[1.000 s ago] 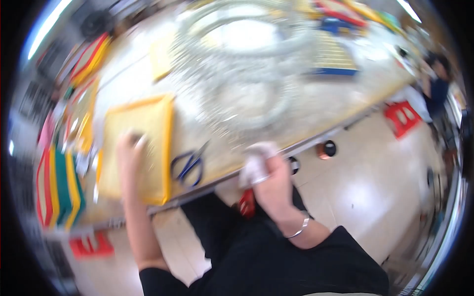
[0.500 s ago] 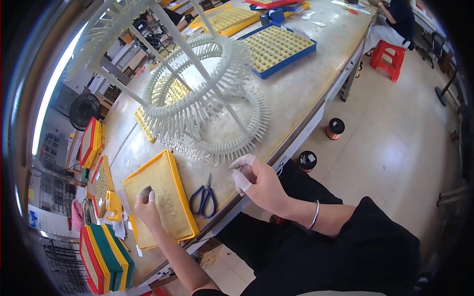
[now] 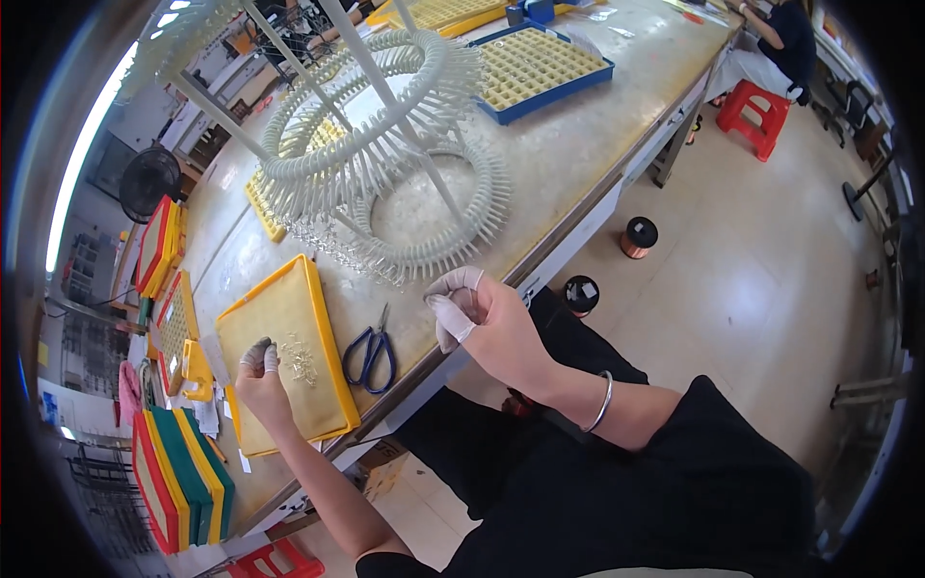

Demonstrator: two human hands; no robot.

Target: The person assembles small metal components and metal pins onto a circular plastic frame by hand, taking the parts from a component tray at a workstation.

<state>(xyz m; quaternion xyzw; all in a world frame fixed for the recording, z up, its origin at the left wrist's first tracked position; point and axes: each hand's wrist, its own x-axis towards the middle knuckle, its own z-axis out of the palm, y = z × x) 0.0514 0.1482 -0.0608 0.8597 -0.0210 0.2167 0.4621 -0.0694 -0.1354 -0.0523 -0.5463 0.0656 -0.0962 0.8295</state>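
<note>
My left hand (image 3: 264, 393) is over the left side of a yellow-rimmed tray (image 3: 332, 371), thumb and fingertips pinched together in pale finger covers. Whatever lies between them is too small to make out. Beside it on the tray is a loose pile of small, thin silvery pieces (image 3: 301, 364). My right hand (image 3: 493, 323), also wearing finger covers, is raised near the table's front edge with its fingers curled into a pinch; any held thing is hidden. Blue-handled scissors (image 3: 371, 358) lie between the tray and that hand. Beyond stands a tiered white ring rack (image 3: 438, 262) with many prongs, small shiny pieces hanging along it.
A blue tray with a yellow compartment grid (image 3: 544, 72) lies farther back. Stacked coloured trays (image 3: 198, 472) stand at left, near a yellow holder (image 3: 198, 371). Copper wire spools (image 3: 638, 237) and a red stool (image 3: 754, 118) are on the floor. Another person (image 3: 785, 43) sits far right.
The whole view has shifted, so the table, rack and tray appear farther left and higher. Both hands stay pinched, in nearly the same places relative to the tray and table edge.
</note>
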